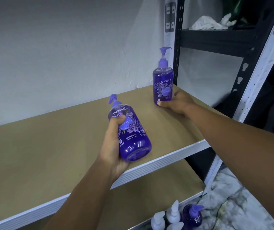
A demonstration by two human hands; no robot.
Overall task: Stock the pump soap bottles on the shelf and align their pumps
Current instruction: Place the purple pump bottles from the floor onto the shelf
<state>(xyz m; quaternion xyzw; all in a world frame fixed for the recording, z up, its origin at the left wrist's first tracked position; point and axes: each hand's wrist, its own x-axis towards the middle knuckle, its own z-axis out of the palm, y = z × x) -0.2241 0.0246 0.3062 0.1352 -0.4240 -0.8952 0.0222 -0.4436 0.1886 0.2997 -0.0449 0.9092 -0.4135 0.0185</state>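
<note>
A purple pump soap bottle (163, 80) stands upright at the back right corner of the brown shelf board (58, 146), its pump spout pointing right. My right hand (176, 102) grips its base, thumb in front. My left hand (114, 146) holds a second purple bottle (129, 135) tilted above the shelf's front edge, its bottom toward me and its pump pointing away to the upper left. Several more pump bottles, white ones (166, 216) and a purple one (193, 214), stand low at the bottom right.
A white metal rim (149, 166) runs along the shelf's front. White and black perforated uprights (174, 47) rise at the right corner. A black shelf unit (216, 39) with a crumpled white cloth (206, 23) stands to the right. A lower brown shelf (149, 196) lies below.
</note>
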